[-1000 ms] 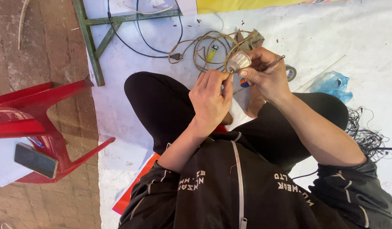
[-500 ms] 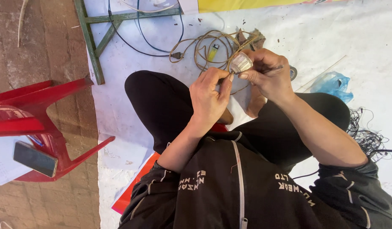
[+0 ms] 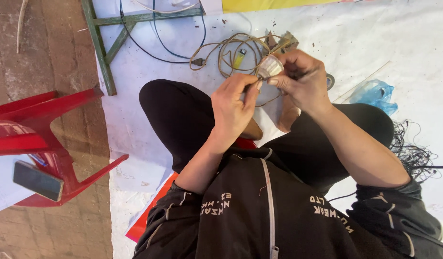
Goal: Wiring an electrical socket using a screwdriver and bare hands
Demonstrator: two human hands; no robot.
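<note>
Left hand (image 3: 236,108): fingertips pinched at the small white fitting (image 3: 270,66).
Right hand (image 3: 302,79): closed around the fitting and a thin tool.
Progress: seemingly mid-work, fitting not set down.

You're over a white sheet (image 3: 375,38): red chair (image 3: 44,134), pale blue bag (image 3: 372,93), green frame (image 3: 104,43) (paint dulled), black trousers (image 3: 183,120).

1. The light is bright, even daylight with no single strong source to be told.
2. The white sheet (image 3: 375,43) on the floor is close to overexposed and shows little texture.
3. Shadows are soft and short; a faint one lies under the red chair (image 3: 48,129).
4. The black jacket (image 3: 279,216) keeps little detail in its folds.
5. The hands (image 3: 269,93) are slightly soft from motion.
6. The edges of the view bend a little, as with a wide lens.
</note>
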